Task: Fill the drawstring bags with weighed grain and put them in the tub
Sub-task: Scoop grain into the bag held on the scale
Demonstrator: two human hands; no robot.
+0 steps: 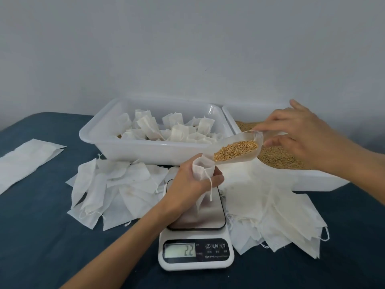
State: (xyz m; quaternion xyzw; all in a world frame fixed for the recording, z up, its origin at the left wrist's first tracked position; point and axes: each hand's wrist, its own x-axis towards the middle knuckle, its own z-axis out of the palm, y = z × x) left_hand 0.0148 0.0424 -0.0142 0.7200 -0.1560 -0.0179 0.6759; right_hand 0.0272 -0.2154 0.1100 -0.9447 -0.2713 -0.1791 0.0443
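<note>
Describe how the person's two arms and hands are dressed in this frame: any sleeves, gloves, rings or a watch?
Both forearms are bare as far as the frame shows them, with no sleeve edge in view. The left hand and right hand wear no gloves. No ring, watch, bracelet or marking shows on either wrist or on the fingers.

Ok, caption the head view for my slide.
Left hand holds a bag open over the scale while the right hand tips a scoop of grain.

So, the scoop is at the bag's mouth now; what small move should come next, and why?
Probably tilt the scoop with the right hand so the grain slides into the bag. The left hand holds its mouth open over the scale.
</note>
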